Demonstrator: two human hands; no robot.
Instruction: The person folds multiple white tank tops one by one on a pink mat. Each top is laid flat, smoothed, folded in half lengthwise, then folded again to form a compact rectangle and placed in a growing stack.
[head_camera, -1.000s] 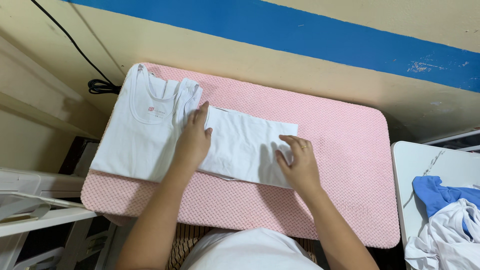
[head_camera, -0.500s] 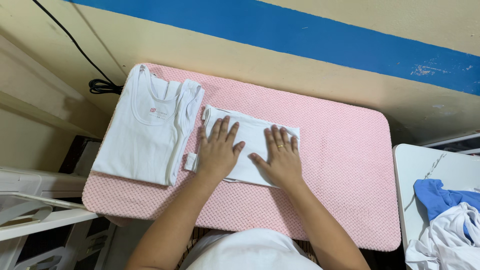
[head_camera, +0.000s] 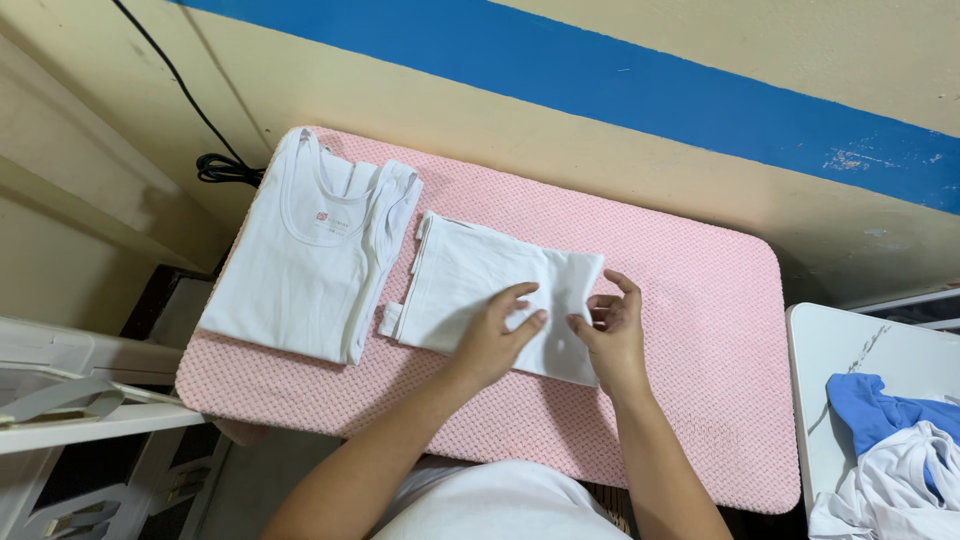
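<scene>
A folded white garment (head_camera: 465, 285) lies in the middle of a pink textured table mat (head_camera: 690, 300). My left hand (head_camera: 493, 338) rests on the garment's right part, fingers spread and pointing right. My right hand (head_camera: 612, 332) is at the garment's right edge, thumb on top of the cloth and fingers curled around the edge. To the left lies a flat white tank top (head_camera: 310, 255), straps toward the wall, apart from both hands.
A cream wall with a blue stripe (head_camera: 620, 80) runs behind the table. A black cable (head_camera: 225, 168) hangs at the far left corner. White plastic furniture (head_camera: 60, 390) stands at the left. At the right, a white surface (head_camera: 845, 340) holds crumpled blue and white clothes (head_camera: 890, 440).
Both hands were pressing flat on the folded garment; they have slid right, and the right hand now curls around its right edge. The view shifted slightly.
</scene>
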